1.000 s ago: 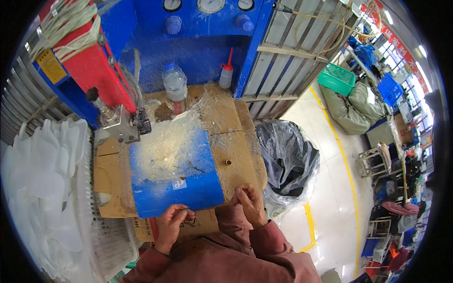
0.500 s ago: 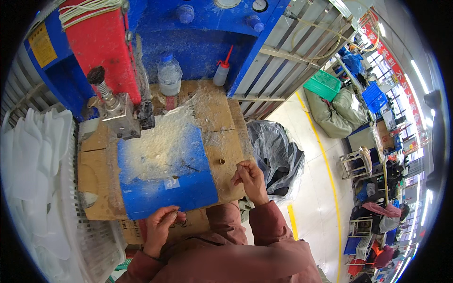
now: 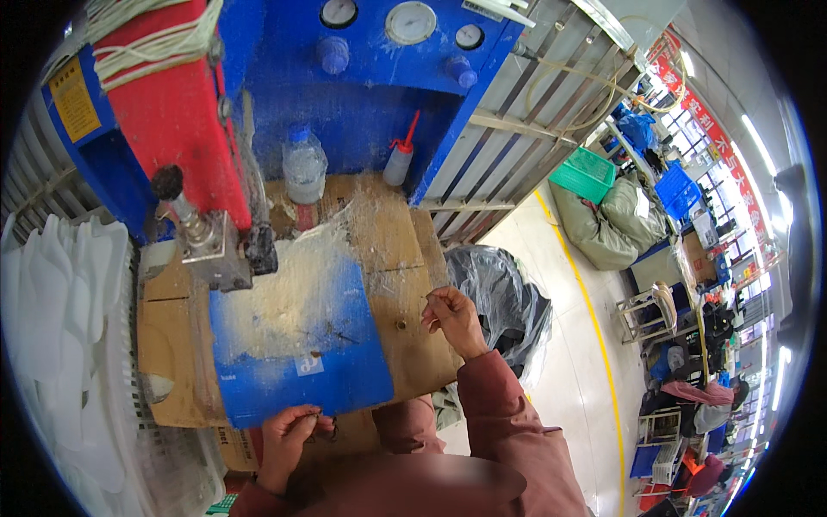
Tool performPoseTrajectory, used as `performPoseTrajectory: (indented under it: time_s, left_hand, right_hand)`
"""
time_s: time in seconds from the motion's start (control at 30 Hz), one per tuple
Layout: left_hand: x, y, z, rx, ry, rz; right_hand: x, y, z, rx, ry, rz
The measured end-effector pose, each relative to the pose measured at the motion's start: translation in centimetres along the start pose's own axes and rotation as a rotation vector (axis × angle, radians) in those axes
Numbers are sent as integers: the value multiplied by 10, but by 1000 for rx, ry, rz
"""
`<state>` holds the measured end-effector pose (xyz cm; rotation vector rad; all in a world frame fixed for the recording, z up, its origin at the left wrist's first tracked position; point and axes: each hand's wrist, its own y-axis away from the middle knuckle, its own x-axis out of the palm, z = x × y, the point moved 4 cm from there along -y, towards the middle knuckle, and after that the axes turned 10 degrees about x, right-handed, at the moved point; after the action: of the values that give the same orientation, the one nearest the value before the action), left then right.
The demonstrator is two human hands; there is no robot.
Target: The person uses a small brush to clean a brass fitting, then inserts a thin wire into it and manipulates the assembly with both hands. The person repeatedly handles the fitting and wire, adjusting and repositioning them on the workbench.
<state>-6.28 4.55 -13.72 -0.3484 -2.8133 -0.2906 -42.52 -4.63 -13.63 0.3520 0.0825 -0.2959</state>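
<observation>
My left hand (image 3: 286,444) is at the near edge of the blue sheet (image 3: 345,376), its thumb and fingers pinched together. A small dark bit shows at those fingertips, too small to name. My right hand (image 3: 457,320) hovers over the right side of the cardboard-covered worktop, thumb pressed to the fingertips. Whatever it pinches, if anything, cannot be made out. Beside it, a small brass-coloured ring (image 3: 401,325) rests on the cardboard (image 3: 392,289). Pale shavings (image 3: 297,297) cover the far part of the blue sheet, with a few thin dark pieces (image 3: 340,334) among them.
A red machine arm with a metal head (image 3: 215,256) overhangs the sheet. Behind stand a clear bottle (image 3: 304,170) and a red-tipped squeeze bottle (image 3: 399,164). White curved pieces (image 3: 65,319) fill a crate at left. A black plastic bag (image 3: 500,302) sits right of the worktop.
The view has tilted, so the worktop appears lower. My right hand has shifted away from me relative to the brass ring. My left hand stays by the sheet's near edge, still pinched.
</observation>
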Motion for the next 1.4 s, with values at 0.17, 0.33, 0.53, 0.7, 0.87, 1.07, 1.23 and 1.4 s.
performPoseTrajectory:
  time_s: [0.17, 0.33, 0.53, 0.7, 0.87, 1.07, 1.23, 1.4]
  left_hand:
    - [-2, -3, 3, -23, -4, -41]
    - [-4, -8, 10, -66, -29, -81]
    - [-8, -9, 16, -138, -107, -96]
    - [-8, -11, 19, -135, -65, -81]
    - [-7, -10, 19, -167, -66, -80]
    - [-6, -11, 21, -150, -38, -78]
    - [-7, -11, 20, -160, -45, -59]
    - [-7, -11, 17, -155, -60, -61]
  right_hand:
    - [-8, -42, 13, -57, 128, 5]
    - [-10, -104, 18, -206, 391, -111]
    - [-11, -147, 14, -347, 466, -132]
    - [-8, -154, 10, -309, 499, -94]
    - [-6, -157, 8, -350, 567, -108]
    - [-3, -155, 10, -410, 621, -113]
    - [1, -155, 10, -437, 690, -170]
    - [7, -147, 11, -435, 759, -247]
